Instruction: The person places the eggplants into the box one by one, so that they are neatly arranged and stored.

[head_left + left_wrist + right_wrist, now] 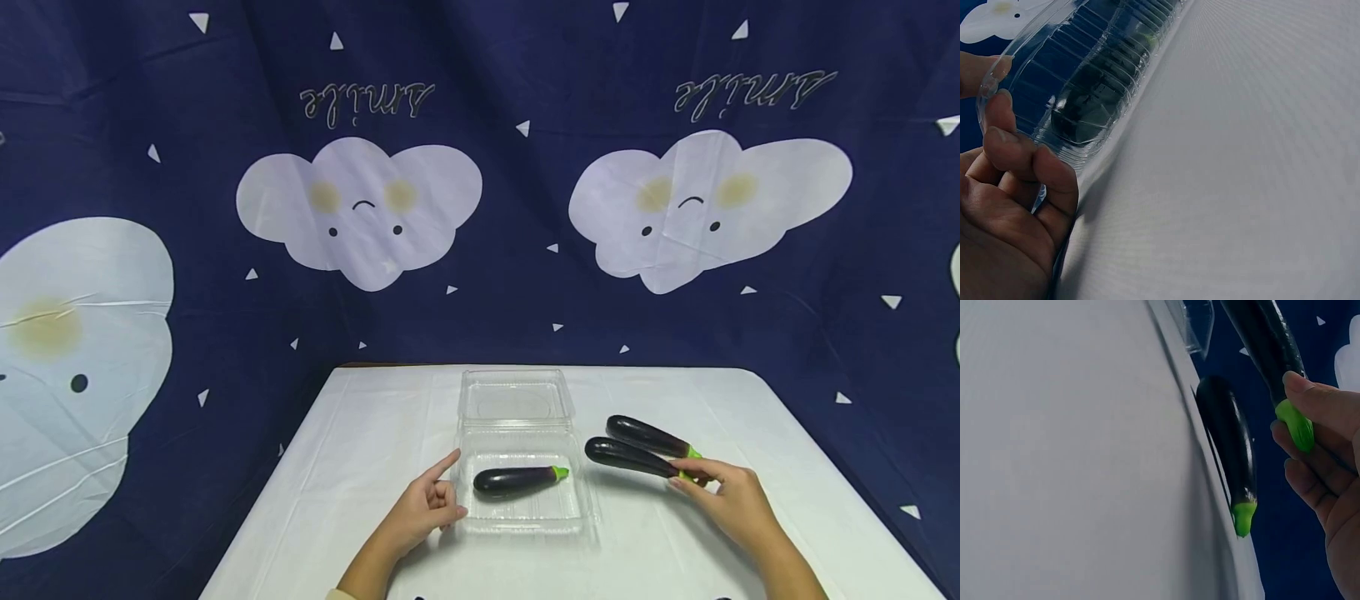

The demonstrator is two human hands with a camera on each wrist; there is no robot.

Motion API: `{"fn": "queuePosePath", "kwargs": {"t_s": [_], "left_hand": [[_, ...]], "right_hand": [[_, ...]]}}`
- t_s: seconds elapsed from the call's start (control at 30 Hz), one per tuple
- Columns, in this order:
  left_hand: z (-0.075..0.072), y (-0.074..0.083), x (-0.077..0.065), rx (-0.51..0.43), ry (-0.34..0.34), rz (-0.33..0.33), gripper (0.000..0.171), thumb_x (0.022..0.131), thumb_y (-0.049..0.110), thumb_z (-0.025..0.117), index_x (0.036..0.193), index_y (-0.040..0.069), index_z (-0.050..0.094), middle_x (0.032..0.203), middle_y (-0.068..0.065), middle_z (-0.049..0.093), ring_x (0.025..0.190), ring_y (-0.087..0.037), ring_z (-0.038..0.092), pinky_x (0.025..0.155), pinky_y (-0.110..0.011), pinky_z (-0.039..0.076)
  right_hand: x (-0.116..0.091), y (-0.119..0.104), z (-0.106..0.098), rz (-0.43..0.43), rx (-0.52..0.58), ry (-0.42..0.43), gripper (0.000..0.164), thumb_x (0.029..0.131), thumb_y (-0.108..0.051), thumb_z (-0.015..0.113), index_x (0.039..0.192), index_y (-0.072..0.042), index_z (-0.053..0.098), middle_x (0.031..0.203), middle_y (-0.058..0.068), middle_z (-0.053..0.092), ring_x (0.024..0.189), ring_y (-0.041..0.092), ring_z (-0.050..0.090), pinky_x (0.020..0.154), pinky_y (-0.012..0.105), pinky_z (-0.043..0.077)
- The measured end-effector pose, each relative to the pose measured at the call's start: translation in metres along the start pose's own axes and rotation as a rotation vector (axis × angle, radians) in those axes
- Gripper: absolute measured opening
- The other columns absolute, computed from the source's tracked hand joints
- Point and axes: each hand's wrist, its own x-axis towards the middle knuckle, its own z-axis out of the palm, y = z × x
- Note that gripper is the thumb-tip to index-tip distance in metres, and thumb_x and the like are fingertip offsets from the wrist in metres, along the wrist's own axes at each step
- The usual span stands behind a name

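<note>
My right hand (723, 496) pinches a dark purple eggplant (626, 455) by its green stem end, between thumb and fingers. In the right wrist view this eggplant (1269, 347) is raised over the table. Just behind it lies another eggplant (648, 435), green end towards the right. A third eggplant (513, 481) lies inside the base of an open clear plastic clamshell container (525, 525). At that container's left edge, my left hand (420, 504) holds the rim, index finger pointing along the side. The left wrist view shows its curled fingers (1054, 172) against the ridged wall.
The hinged lid (516, 392) lies folded back at the far side of the container. A white cloth covers the table (360, 450). Behind the table hangs a dark blue curtain (525, 308) printed with clouds and small triangles.
</note>
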Motion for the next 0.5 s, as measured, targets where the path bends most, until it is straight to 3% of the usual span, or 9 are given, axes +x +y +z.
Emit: {"fn": "queuePosePath", "kwargs": {"t_s": [0.23, 0.5], "left_hand": [[0.000, -0.001, -0.001, -0.011, -0.002, 0.004, 0.098, 0.088, -0.004, 0.079, 0.166, -0.003, 0.020, 0.076, -0.001, 0.060, 0.060, -0.009, 0.053, 0.057, -0.021, 0.050], [0.000, 0.001, 0.000, -0.013, -0.008, 0.006, 0.097, 0.087, -0.005, 0.078, 0.166, -0.003, 0.020, 0.077, -0.002, 0.060, 0.060, -0.009, 0.053, 0.058, -0.021, 0.049]], "right_hand": [[0.009, -0.012, 0.005, -0.099, 0.089, 0.007, 0.039, 0.066, 0.007, 0.095, 0.099, -0.011, 0.083, 0.081, -0.008, 0.075, 0.065, 0.004, 0.063, 0.047, 0.017, 0.037], [0.019, -0.025, 0.015, -0.119, 0.119, -0.043, 0.039, 0.069, 0.004, 0.095, 0.102, -0.013, 0.083, 0.084, -0.011, 0.075, 0.067, 0.005, 0.064, 0.051, 0.016, 0.040]]}}
